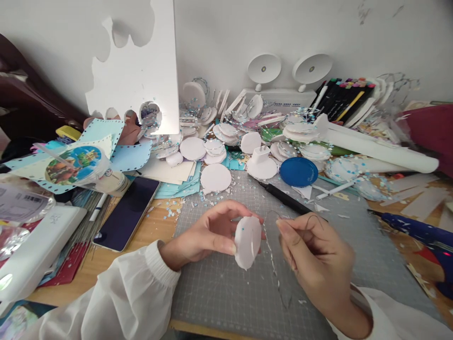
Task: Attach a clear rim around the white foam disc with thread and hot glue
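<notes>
My left hand (215, 233) grips a white foam disc (247, 243) by its edges, the thumb on the near side and fingers behind. The disc is held tilted up on edge above the cutting mat (219, 302). A small blue speck shows on its face. My right hand (313, 257) pinches a thin wire (272, 255) between thumb and fingertips, just right of the disc. Part of this wire, dotted with small pale bits, hangs down from beside the disc to the mat; a thin end loops above my right hand.
Behind the mat lie many white discs (215, 178) wrapped in beaded wire, plus a blue round lid (299, 172) and a black pen-like tool (286, 197). A phone (127, 214) and plastic cup (79, 163) sit left. A blue glue gun (414, 229) lies right.
</notes>
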A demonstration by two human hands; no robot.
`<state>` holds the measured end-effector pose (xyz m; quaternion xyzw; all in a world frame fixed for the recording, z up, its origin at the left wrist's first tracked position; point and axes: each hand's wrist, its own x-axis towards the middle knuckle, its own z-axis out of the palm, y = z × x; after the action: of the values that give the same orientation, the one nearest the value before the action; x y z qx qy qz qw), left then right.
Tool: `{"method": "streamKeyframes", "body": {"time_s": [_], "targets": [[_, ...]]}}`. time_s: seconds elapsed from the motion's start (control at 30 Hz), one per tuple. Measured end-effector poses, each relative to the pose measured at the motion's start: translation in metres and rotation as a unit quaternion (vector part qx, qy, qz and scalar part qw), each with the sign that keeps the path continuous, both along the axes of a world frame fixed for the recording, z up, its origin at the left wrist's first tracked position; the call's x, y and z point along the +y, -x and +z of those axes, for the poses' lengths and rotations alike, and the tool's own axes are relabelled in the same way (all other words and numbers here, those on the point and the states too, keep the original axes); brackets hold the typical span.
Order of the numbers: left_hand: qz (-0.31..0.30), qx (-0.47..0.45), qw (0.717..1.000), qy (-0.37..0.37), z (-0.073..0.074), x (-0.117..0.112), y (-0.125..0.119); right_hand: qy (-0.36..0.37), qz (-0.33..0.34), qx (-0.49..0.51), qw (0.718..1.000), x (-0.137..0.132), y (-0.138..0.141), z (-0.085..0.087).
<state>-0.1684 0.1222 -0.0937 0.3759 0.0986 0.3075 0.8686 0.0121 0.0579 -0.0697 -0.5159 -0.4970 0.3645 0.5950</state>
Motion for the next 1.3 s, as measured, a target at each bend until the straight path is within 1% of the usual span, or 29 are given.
{"method": "streamKeyframes", "body": {"time_s": [0.33, 0.63, 0.77, 0.93, 1.03, 1.17, 1.3], "targets": [[0.001, 0.0, 1.0, -0.001, -0.0012, 0.0005, -0.0001, -0.016, -0.011, -0.068, 0.998, -0.0009, 0.0042, 0.0029], [0.004, 0.003, 1.0, 0.003, -0.0008, 0.0, -0.0004, -0.023, -0.027, -0.107, 0.994, -0.0004, 0.0041, -0.0022], [0.002, -0.007, 1.0, 0.006, -0.0006, -0.0003, -0.0012, -0.031, -0.038, -0.139, 0.989, -0.0011, 0.0042, -0.0039], [0.014, -0.011, 1.0, -0.003, -0.0007, -0.0009, -0.0013, -0.039, -0.05, -0.18, 0.982, -0.002, 0.0036, -0.0049], [0.011, -0.007, 1.0, 0.002, 0.0, -0.0012, -0.0012, -0.036, -0.045, -0.169, 0.984, -0.0011, 0.0038, -0.0041], [0.004, -0.004, 1.0, 0.007, 0.001, -0.0014, -0.0004, -0.022, -0.018, -0.123, 0.992, 0.0016, 0.0048, -0.0011], [0.007, 0.021, 1.0, 0.013, 0.0017, -0.0014, 0.0013, -0.001, 0.011, -0.084, 0.996, 0.0028, 0.0048, 0.0003]]}}
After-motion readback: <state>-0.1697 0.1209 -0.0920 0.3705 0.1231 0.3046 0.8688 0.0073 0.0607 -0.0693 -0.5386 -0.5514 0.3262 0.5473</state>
